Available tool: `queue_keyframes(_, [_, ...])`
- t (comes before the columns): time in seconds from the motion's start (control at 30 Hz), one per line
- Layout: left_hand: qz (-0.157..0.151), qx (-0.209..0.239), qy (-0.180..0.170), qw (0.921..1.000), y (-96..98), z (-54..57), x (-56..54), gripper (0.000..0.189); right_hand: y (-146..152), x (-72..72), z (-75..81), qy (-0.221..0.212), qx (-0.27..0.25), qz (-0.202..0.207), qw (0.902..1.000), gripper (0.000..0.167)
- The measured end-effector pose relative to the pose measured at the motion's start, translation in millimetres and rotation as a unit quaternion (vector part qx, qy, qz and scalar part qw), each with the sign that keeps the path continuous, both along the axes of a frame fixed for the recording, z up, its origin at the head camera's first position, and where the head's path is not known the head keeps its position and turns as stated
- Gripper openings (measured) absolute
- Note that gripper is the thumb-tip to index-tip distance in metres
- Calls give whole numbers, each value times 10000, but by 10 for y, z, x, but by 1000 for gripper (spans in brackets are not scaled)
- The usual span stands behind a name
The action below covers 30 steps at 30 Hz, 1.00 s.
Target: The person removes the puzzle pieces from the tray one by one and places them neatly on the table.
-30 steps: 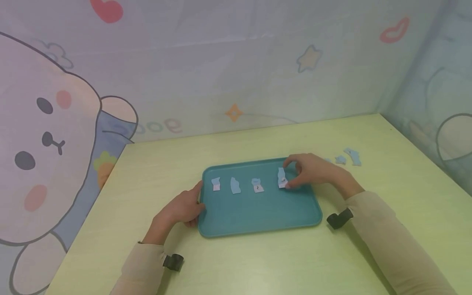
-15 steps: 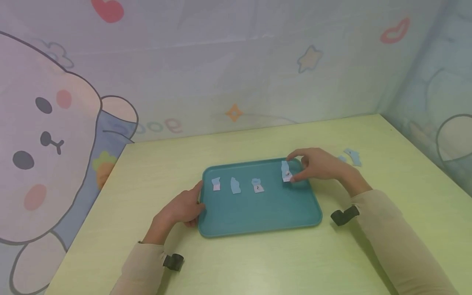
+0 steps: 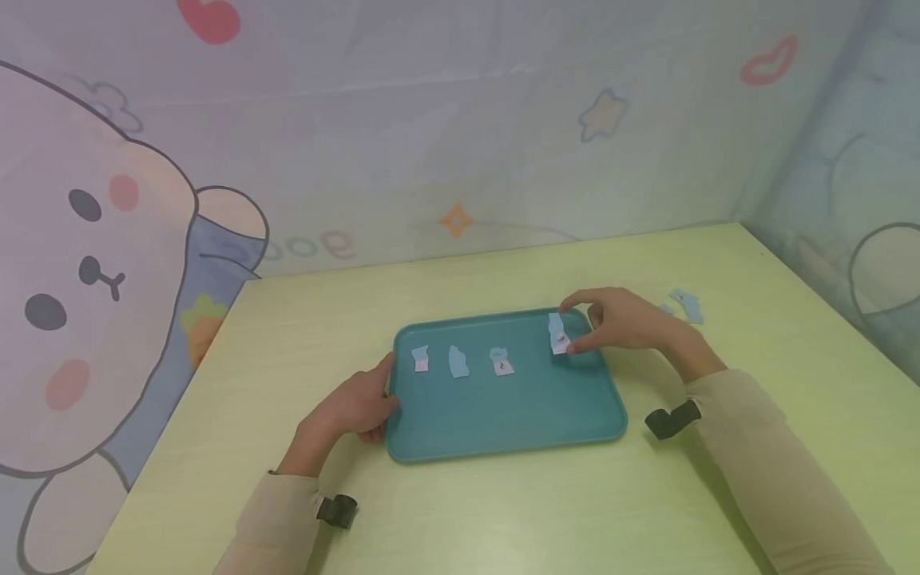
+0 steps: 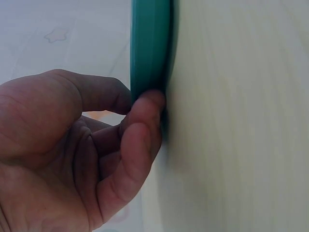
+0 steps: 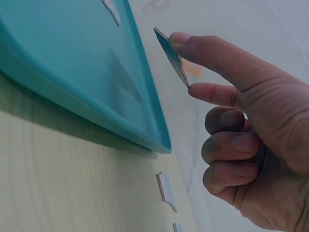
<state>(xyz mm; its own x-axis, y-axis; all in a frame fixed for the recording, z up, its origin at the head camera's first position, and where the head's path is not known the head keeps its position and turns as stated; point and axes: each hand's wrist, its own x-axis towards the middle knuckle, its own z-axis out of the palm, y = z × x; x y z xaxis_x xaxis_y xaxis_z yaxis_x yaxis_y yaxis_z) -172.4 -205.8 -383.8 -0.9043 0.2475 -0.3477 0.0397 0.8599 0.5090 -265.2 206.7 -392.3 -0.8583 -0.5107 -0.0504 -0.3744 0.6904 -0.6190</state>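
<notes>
A teal rectangular tray [image 3: 503, 419] lies on the table. My left hand [image 3: 355, 402] grips its left edge; in the left wrist view the thumb and fingers [image 4: 141, 145] meet at the tray's end. Over the tray's back right corner, my right hand [image 3: 621, 319] pinches a blue and white puzzle piece [image 3: 557, 329] by its two ends, between thumb and index finger. The right wrist view shows this piece [image 5: 170, 54] raised off the tray, the other fingers curled. Three more pieces lie in a row on the tray: left [image 3: 421, 359], middle [image 3: 458, 362] and right [image 3: 501, 361].
Loose puzzle pieces lie on the pale yellow table beyond the right hand, one long piece [image 3: 688, 305] among them; the hand partly hides another. A printed cloth wall [image 3: 402, 144] rises along the table's back edge, with another on the right side.
My right hand has shifted back and slightly right with the pinched puzzle piece, then stayed nearly still over the last half second. My left hand and the tray have not moved.
</notes>
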Motion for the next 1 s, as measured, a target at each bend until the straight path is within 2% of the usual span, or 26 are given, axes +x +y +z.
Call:
queue_keyframes(0.47, [-36, -9, -1, 10000, -12, -33, -35, 77, 71, -3, 27, 92, -76, -121, 9999, 64])
queue_keyframes(0.8, [18, 41, -72, 10000, 1, -36, -35, 78, 210, 13, -4, 184, -168, -280, 9993, 64])
queue_keyframes(1.0, [19, 86, -98, 9999, -10, -34, -51, 79, 351, 47, -5, 94, -270, -335, 9990, 62])
